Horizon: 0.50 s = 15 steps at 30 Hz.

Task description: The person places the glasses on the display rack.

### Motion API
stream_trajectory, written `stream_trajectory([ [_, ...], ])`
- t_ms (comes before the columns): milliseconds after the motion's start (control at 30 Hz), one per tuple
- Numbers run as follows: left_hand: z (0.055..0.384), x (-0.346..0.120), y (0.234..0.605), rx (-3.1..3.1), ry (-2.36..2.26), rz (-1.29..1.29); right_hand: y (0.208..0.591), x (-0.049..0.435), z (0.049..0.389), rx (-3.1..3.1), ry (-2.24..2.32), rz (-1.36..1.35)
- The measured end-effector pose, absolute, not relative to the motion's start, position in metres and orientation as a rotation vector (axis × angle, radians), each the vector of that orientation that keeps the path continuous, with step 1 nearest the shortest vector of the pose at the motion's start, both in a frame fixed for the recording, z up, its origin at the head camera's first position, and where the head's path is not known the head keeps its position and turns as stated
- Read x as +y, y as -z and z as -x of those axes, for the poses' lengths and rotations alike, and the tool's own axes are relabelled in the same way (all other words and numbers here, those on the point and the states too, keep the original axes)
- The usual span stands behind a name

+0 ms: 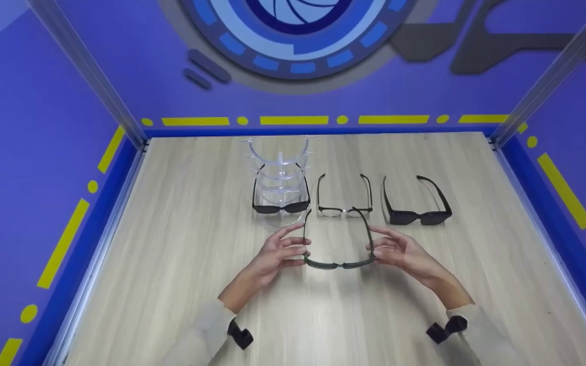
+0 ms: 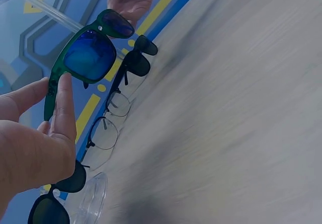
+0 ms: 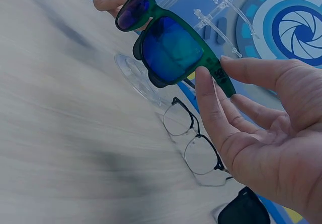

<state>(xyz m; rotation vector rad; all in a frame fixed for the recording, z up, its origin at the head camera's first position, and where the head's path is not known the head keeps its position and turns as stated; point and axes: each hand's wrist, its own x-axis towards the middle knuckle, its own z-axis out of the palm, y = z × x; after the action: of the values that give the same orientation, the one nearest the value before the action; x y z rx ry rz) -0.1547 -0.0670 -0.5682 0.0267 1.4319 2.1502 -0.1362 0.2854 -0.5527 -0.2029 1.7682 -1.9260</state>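
Green-framed sunglasses with blue mirrored lenses are held above the table, temples pointing away from the person. My left hand pinches the left temple near its hinge between thumb and fingers. On the other side my right hand pinches the right temple the same way. Just beyond stand clear-lens glasses with dark upper rims. A clear plastic display stand is behind the left hand, with black sunglasses at its lower part. Whether those rest on the stand or the table I cannot tell.
Another pair of black sunglasses lies on the table to the right of the clear-lens glasses. The wood-grain table is bounded by blue printed panels at the back and both sides, with metal posts at the corners.
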Motion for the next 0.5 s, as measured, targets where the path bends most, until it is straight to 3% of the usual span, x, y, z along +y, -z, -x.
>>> stream_trajectory([
  [500,0.157,-0.08,0.552,1.474,-2.169,-0.026,0.535,0.271,0.144,1.768,1.949,0.212],
])
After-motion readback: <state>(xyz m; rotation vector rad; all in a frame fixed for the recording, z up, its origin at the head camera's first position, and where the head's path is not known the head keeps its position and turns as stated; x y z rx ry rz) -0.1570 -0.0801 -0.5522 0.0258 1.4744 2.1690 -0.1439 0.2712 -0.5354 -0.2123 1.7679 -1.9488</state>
